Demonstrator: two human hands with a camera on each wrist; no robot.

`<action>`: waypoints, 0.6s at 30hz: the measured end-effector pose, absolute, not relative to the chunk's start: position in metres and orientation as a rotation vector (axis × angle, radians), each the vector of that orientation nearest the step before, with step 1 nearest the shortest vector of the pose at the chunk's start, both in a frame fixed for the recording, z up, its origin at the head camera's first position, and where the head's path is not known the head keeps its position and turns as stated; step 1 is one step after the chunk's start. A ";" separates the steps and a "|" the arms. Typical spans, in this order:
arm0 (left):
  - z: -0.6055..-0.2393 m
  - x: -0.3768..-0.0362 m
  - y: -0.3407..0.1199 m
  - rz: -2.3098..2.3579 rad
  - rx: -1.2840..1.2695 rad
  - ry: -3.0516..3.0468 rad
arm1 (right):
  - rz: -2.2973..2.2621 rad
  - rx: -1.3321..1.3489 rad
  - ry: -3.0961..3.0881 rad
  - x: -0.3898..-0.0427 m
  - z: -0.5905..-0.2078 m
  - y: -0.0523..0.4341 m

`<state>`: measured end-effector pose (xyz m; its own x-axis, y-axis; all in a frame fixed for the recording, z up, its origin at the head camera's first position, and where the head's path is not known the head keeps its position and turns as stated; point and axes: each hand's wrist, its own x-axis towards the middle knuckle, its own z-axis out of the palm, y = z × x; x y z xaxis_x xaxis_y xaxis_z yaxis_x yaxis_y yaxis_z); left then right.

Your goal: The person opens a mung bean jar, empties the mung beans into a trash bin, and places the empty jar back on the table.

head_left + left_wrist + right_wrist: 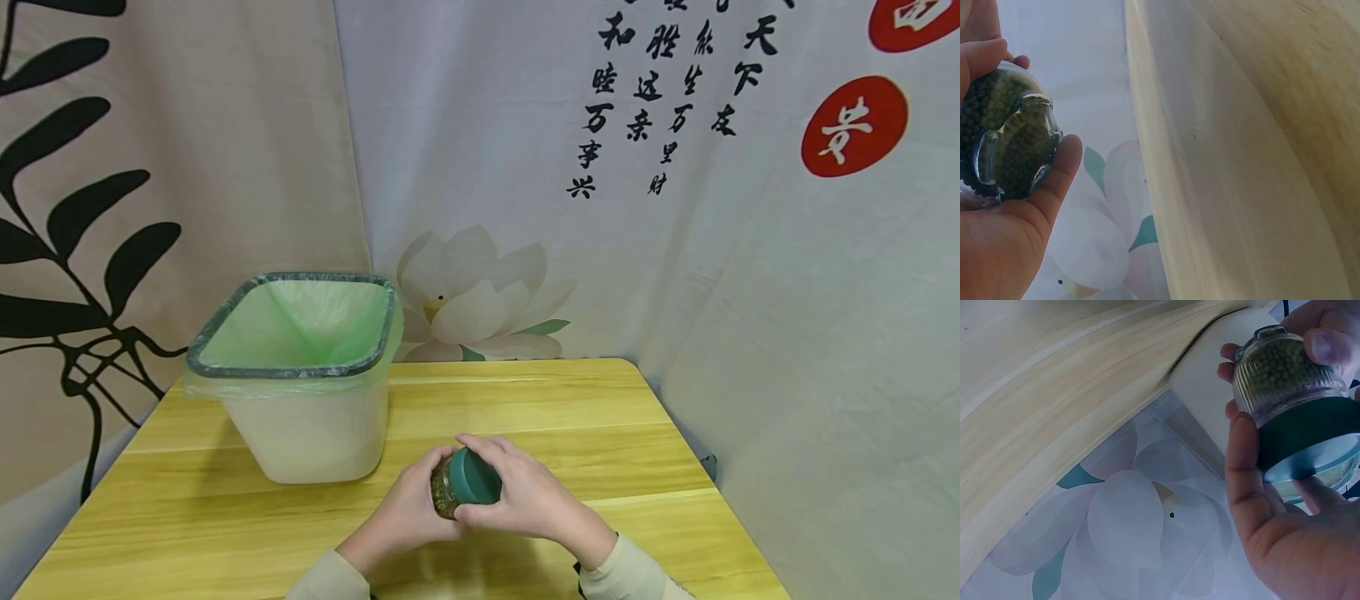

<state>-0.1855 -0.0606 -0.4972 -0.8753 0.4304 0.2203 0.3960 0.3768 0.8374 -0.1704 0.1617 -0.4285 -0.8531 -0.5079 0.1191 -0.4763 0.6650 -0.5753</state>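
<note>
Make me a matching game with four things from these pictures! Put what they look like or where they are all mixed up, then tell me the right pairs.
Things:
1. lid
2. jar
3. bin
4. table

Clues:
A. whitish outside, with a light green bag lining it
B. see-through, with small green balls inside
C. yellow, with a wood-grain look
D. dark green, held by the right hand

Right pairs: 1-D, 2-B, 3-A, 4-C
</note>
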 end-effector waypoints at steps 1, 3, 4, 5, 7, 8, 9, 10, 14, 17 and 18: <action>-0.497 -0.186 -0.061 1.554 0.771 2.573 | -0.948 -0.837 2.821 -0.170 -0.428 0.162; -0.497 -0.186 -0.061 1.552 0.768 2.570 | -0.941 -0.840 2.825 -0.170 -0.428 0.162; -0.497 -0.186 -0.060 1.553 0.766 2.568 | -0.938 -0.840 2.826 -0.170 -0.427 0.162; -0.497 -0.186 -0.060 1.553 0.763 2.568 | -0.938 -0.840 2.828 -0.170 -0.427 0.162; -0.497 -0.186 -0.061 1.559 0.752 2.564 | -0.941 -0.833 2.830 -0.170 -0.426 0.163; -0.497 -0.186 -0.061 1.563 0.747 2.563 | -0.940 -0.830 2.834 -0.170 -0.426 0.163; -0.497 -0.186 -0.061 1.562 0.744 2.566 | -0.942 -0.826 2.837 -0.170 -0.425 0.163; -0.497 -0.186 -0.061 1.563 0.740 2.567 | -0.946 -0.823 2.839 -0.170 -0.425 0.163; -0.497 -0.185 -0.062 1.585 0.715 2.552 | -0.973 -0.803 2.840 -0.170 -0.423 0.162; -0.497 -0.185 -0.062 1.632 0.681 2.512 | -1.009 -0.784 2.837 -0.170 -0.423 0.162; -0.497 -0.185 -0.062 1.645 0.675 2.504 | -1.021 -0.776 2.835 -0.170 -0.423 0.162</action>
